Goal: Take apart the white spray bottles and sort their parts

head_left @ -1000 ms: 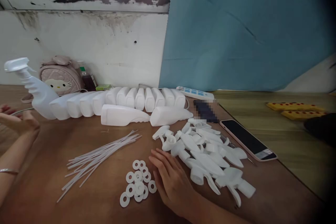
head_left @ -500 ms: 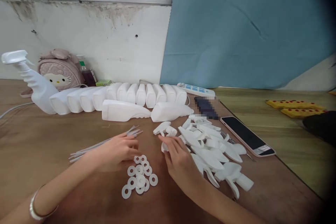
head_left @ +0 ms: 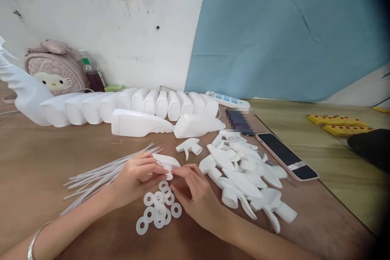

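Note:
My left hand (head_left: 137,176) is closed around a white trigger spray head (head_left: 167,163), held just above the table. My right hand (head_left: 193,195) meets it from the right, fingertips pinched at the head's lower end, right over a pile of several white ring washers (head_left: 158,209). A bundle of thin white dip tubes (head_left: 103,172) lies to the left of my left hand. A heap of white spray heads (head_left: 243,174) lies to the right of my right hand.
Several white bottles (head_left: 137,107) lie in a row at the back of the brown table (head_left: 45,170), two more in front. A pink bag (head_left: 56,71), a power strip (head_left: 227,100), a phone (head_left: 286,156) and yellow blocks (head_left: 338,124) are around.
A spray head came out of the heap and is now between both hands above the washers. My left hand came in from the far left, and the view tilted down.

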Motion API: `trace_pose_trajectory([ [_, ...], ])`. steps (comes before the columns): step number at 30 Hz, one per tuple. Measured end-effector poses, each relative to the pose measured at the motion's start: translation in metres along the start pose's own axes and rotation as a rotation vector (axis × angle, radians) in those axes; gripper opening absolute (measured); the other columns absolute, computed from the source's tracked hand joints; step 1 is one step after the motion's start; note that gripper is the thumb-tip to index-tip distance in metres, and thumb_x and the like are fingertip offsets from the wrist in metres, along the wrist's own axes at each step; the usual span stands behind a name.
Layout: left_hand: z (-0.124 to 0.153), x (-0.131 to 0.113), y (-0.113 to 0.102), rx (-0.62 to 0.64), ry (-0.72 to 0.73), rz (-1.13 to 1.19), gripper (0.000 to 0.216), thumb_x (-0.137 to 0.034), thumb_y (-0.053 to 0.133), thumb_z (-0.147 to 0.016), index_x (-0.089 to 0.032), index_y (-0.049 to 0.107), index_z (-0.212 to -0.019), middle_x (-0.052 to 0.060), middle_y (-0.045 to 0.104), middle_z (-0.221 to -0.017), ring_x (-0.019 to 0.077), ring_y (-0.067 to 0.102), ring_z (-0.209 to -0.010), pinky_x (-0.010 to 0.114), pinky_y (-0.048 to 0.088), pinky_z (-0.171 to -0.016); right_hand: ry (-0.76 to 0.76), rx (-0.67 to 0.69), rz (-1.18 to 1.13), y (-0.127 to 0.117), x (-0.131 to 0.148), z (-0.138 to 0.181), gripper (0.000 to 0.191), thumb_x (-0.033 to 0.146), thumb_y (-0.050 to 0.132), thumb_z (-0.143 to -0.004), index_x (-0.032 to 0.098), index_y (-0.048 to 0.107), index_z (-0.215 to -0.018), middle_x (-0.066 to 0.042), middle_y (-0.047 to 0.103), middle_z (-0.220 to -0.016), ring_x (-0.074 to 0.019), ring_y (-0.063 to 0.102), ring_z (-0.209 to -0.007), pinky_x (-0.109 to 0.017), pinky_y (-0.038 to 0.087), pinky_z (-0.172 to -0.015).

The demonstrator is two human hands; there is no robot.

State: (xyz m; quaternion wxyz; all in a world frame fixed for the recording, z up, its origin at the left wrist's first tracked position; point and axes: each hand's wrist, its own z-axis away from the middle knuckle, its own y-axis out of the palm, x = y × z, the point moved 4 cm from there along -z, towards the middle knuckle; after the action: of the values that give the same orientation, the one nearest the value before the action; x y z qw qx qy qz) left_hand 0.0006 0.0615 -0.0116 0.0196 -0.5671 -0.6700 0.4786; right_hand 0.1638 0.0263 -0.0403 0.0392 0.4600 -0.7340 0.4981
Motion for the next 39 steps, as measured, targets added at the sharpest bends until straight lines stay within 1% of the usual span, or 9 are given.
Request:
trace_pose_trajectory([
  [4,0.003,0.006,0.006,0.03,-0.13,0.056,0.006,-0.021,0.057,-0.079,-0.019,0.061,-0.075,0.0,0.06,-0.061,0.0133,0.051,-0.063,0.026,0.045,-0.062,0.035,0.068,0.093,0.001,-0.002,-0.004,0.042,0.009,0.046,-0.082,0.016,0.039,-0.123,-0.011,0.046,-0.128,-0.0229,0.035,-0.124,-0.044,0.037,-0.101],
  [7,0.004,0.009,0.01,0.073,-0.136,0.034,0.012,-0.024,0.055,-0.081,-0.019,0.062,-0.074,0.001,0.059,-0.061,0.0144,0.052,-0.065,0.029,0.046,-0.064,0.053,0.194,0.144,0.008,-0.006,-0.007,0.047,0.008,0.043,-0.083,0.019,0.037,-0.128,-0.009,0.038,-0.137,-0.0234,0.03,-0.129,-0.045,0.036,-0.102],
  [12,0.003,0.01,0.014,0.068,-0.114,-0.024,0.008,-0.022,0.054,-0.082,-0.019,0.061,-0.078,0.001,0.059,-0.064,0.0142,0.051,-0.065,0.029,0.044,-0.064,0.128,0.21,0.107,0.012,-0.013,-0.008,0.032,0.013,0.048,-0.085,0.021,0.049,-0.116,-0.01,0.05,-0.122,-0.0226,0.051,-0.107,-0.042,0.046,-0.09],
  [17,0.003,0.006,0.014,0.014,-0.14,-0.047,0.007,-0.017,0.052,-0.082,-0.018,0.057,-0.076,0.001,0.056,-0.067,0.0129,0.049,-0.065,0.026,0.042,-0.062,0.153,0.173,0.002,0.006,-0.008,-0.008,0.026,0.017,0.053,-0.084,0.022,0.051,-0.109,-0.006,0.057,-0.106,-0.0221,0.052,-0.097,-0.04,0.047,-0.082],
  [21,0.002,0.0,0.008,-0.064,-0.153,-0.1,0.004,-0.017,0.053,-0.081,-0.019,0.056,-0.083,0.003,0.057,-0.078,0.0143,0.052,-0.074,0.028,0.043,-0.067,0.184,0.174,-0.093,0.002,-0.004,-0.009,0.018,0.025,0.051,-0.087,0.023,0.052,-0.105,-0.003,0.061,-0.099,-0.0214,0.05,-0.09,-0.038,0.046,-0.078],
  [25,0.002,-0.004,0.006,0.004,-0.046,-0.128,0.008,-0.023,0.06,-0.077,-0.02,0.054,-0.082,0.004,0.061,-0.091,0.0186,0.053,-0.088,0.035,0.039,-0.079,0.234,0.202,-0.204,0.0,-0.002,-0.008,0.017,0.021,0.048,-0.088,0.024,0.051,-0.105,-0.001,0.061,-0.101,-0.0187,0.05,-0.091,-0.034,0.046,-0.08],
  [29,0.004,-0.001,0.011,0.103,0.018,-0.117,0.012,-0.024,0.061,-0.076,-0.02,0.053,-0.083,0.005,0.062,-0.095,0.0177,0.055,-0.089,0.035,0.038,-0.082,0.181,0.158,-0.214,-0.002,-0.002,-0.006,0.021,0.021,0.047,-0.089,0.023,0.048,-0.109,-0.002,0.059,-0.108,-0.0171,0.05,-0.096,-0.032,0.044,-0.083],
  [33,0.006,0.003,0.016,0.127,0.006,-0.112,0.005,-0.023,0.057,-0.08,-0.019,0.054,-0.082,0.005,0.06,-0.092,0.0154,0.055,-0.083,0.03,0.042,-0.076,0.016,0.086,-0.155,-0.001,-0.004,-0.005,0.019,0.018,0.049,-0.086,0.021,0.048,-0.104,-0.003,0.059,-0.101,-0.0173,0.052,-0.091,-0.032,0.044,-0.08],
  [39,0.007,0.001,0.018,0.156,0.008,-0.081,0.006,-0.022,0.054,-0.083,-0.018,0.056,-0.086,0.006,0.057,-0.091,0.0134,0.055,-0.079,0.024,0.045,-0.07,-0.112,0.116,0.064,0.0,-0.005,-0.008,0.022,0.016,0.049,-0.082,0.02,0.052,-0.104,-0.007,0.06,-0.099,-0.0196,0.051,-0.087,-0.034,0.042,-0.074],
])
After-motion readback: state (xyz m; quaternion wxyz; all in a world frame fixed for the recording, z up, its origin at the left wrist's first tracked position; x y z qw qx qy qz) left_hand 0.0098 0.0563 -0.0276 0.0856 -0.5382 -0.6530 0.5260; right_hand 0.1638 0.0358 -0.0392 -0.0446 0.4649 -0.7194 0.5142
